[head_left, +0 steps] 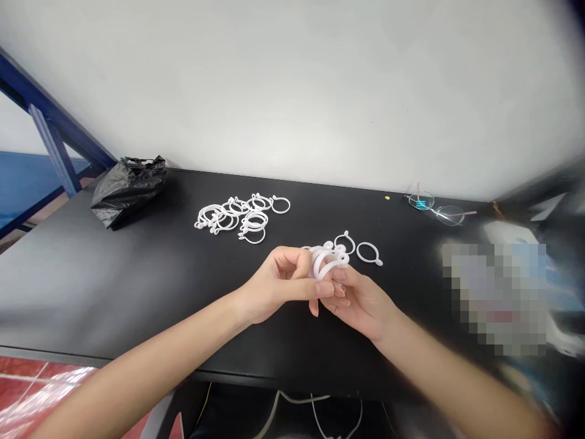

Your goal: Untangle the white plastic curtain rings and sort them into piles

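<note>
White plastic rings with small eyelets [322,262] were bunched between both hands, above the nearer part of the smooth black desk [137,286]. The left hand [278,277] pinched them between thumb and curled fingers, while the right hand [363,299] closed its thumb and fingertips on the other side; gripping from two sides presumably kept the loose bunch from slipping apart. Just beyond, two more rings [367,244] lay beside each other, within easy reach. Farther left, a tangled heap of similar rings [253,224] rested, perhaps to stay grouped. A crumpled black plastic bag [130,192] sat at the far left, and thin-framed clear eyeglasses [433,210] lay near the pale wall [292,91], probably out of the way.
</note>
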Action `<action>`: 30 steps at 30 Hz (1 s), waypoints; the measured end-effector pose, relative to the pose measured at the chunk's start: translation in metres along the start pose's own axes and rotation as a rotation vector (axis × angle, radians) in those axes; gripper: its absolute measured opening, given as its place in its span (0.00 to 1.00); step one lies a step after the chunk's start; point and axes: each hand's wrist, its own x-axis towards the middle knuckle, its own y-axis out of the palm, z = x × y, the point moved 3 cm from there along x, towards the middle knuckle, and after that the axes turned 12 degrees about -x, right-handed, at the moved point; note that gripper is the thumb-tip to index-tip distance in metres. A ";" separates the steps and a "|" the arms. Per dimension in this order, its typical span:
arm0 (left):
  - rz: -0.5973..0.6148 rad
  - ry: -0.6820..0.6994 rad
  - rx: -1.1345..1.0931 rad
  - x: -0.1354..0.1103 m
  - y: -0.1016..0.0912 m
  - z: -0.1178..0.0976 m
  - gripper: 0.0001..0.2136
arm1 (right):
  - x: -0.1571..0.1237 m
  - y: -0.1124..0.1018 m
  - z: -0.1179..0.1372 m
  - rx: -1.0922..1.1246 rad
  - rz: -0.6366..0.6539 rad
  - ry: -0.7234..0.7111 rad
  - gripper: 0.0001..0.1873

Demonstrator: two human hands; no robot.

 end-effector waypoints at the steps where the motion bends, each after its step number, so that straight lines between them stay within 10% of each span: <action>1: -0.015 0.014 -0.033 0.001 0.000 0.001 0.24 | 0.001 0.000 -0.001 0.014 -0.018 0.003 0.14; 5: -0.132 0.016 -0.126 0.002 -0.002 0.004 0.14 | 0.003 -0.004 -0.003 0.024 -0.087 -0.003 0.14; 10: -0.290 0.003 -0.029 0.004 -0.009 0.006 0.25 | 0.004 -0.011 -0.004 -0.052 -0.230 -0.050 0.13; 23: -0.095 0.359 1.167 -0.005 -0.007 0.005 0.24 | -0.007 -0.012 0.010 -0.648 -0.490 -0.350 0.27; 30: -0.127 0.345 1.387 -0.003 -0.011 0.002 0.20 | -0.007 -0.009 0.013 -0.655 -0.440 -0.352 0.29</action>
